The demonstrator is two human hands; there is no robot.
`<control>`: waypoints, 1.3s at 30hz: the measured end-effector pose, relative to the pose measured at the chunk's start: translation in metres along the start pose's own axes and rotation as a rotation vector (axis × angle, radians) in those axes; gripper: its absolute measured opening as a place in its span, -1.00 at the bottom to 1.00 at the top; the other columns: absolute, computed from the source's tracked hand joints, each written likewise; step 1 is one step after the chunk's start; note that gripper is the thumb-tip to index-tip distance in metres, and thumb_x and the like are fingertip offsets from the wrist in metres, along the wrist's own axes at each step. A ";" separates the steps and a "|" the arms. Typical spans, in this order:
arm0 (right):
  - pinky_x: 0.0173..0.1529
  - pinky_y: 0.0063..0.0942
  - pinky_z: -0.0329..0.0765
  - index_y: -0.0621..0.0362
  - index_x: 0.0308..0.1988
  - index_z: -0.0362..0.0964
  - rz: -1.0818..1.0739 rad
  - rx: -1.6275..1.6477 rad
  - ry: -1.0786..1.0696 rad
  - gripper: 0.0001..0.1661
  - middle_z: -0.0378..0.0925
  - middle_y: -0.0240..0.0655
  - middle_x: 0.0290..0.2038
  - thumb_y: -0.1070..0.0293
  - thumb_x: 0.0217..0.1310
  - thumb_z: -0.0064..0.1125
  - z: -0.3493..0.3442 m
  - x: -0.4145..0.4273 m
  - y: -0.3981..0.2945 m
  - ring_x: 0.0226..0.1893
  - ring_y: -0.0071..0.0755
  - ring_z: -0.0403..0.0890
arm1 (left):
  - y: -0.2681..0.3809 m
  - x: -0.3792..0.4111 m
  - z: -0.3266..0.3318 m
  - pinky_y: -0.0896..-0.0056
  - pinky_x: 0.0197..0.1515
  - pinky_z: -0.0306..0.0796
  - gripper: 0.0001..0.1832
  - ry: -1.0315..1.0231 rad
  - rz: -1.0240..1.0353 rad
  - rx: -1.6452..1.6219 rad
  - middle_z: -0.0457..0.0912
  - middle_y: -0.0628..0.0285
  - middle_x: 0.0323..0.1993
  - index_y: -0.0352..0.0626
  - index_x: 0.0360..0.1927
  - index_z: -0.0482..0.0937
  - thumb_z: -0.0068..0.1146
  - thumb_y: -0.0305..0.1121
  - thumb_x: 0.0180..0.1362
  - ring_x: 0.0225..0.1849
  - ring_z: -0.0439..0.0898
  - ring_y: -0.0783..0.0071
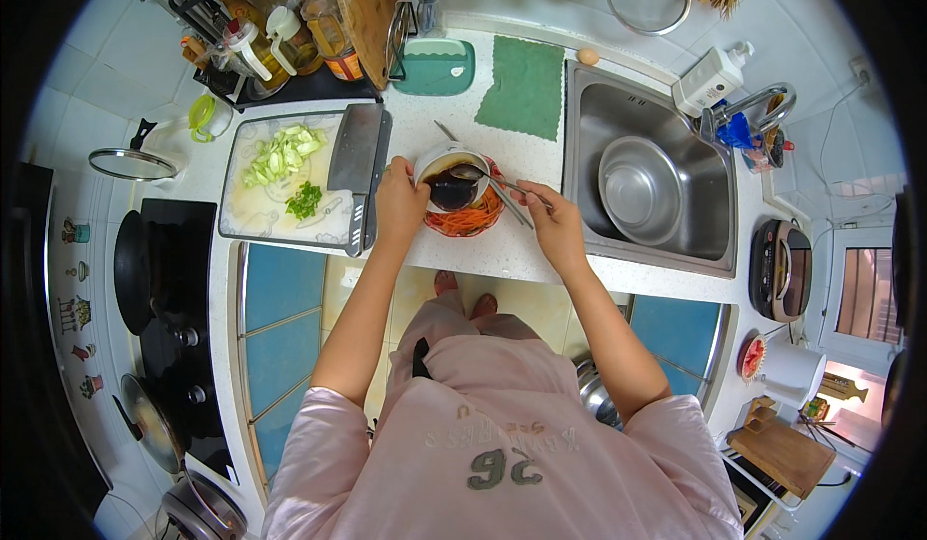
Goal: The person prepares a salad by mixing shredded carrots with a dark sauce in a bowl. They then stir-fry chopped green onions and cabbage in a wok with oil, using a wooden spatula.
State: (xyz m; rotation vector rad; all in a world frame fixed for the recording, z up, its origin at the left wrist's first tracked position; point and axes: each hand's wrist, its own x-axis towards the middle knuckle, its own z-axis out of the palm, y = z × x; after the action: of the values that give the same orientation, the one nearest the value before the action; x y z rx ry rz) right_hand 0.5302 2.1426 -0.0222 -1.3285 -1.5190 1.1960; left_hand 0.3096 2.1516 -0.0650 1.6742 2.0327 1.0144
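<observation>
My left hand (400,203) grips the side of a white bowl (427,159) that holds dark brown liquid (452,189). The bowl is tipped towards me. In my right hand (553,223) is the handle of a metal spoon (469,172), its head inside the bowl at the edge of the liquid. Below the bowl, and partly hidden by it, is a red-rimmed dish of shredded carrot (467,221) with some green pieces. Metal chopsticks (514,208) stick out on the right side, passing behind the bowl.
On the left, a cutting board (250,214) carries sliced pale-green vegetable (286,152), chopped green pieces (304,200) and a cleaver (356,149). To the right, a sink (652,254) contains a metal basin (641,191). A green cloth (523,87) and an egg (588,56) lie behind. Pans flank the cooktop (177,265).
</observation>
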 end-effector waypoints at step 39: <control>-0.12 -0.61 0.37 0.33 -0.11 0.36 -0.036 0.039 -0.003 -0.72 0.54 -0.26 -0.27 0.43 0.20 -0.13 0.011 0.014 -0.009 -0.24 -0.52 0.48 | 0.008 0.032 0.002 0.13 -0.43 0.28 -0.78 0.157 0.116 -0.043 0.32 0.04 -0.44 -0.20 -0.42 0.25 0.02 -0.53 -0.17 -0.46 0.37 -0.02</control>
State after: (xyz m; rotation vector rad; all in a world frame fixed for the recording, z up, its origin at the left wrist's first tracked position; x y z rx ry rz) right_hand 0.5151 2.1546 -0.0164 -1.2691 -1.5083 1.1997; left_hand 0.3086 2.1829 -0.0550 1.7574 2.0121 1.2557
